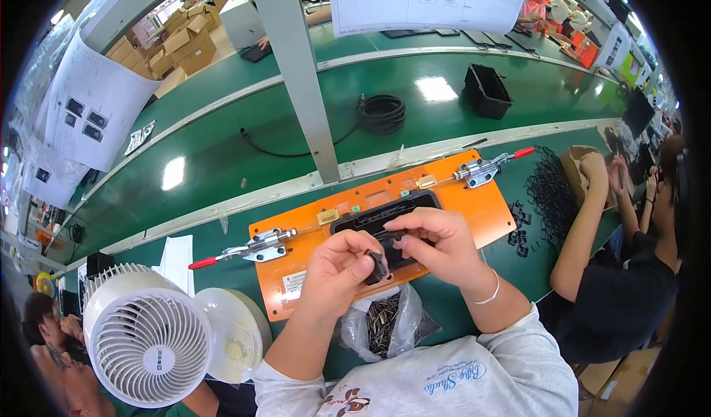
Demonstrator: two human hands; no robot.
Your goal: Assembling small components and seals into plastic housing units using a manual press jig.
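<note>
Green conveyor bench (pixel 222 143) running across a busy workshop, grey post rising from its edge. Orange jig plate (pixel 474 202) lying on it with a black rectangular frame (pixel 370 221) seated in the middle — red-handled toggle clamps at either end. Left hand (pixel 337 269) pinched shut on a small dark part (pixel 377 266), just above the frame. Right hand (pixel 433 243) curled beside it, fingertips touching the same part. Clear bag of dark metal pins (pixel 385 324) below the hands — white desk fan (pixel 148 339) at lower left.

Factory assembly line, green conveyor belt (pixel 244 132), orange jig (pixel 459 198), seated workers
</note>
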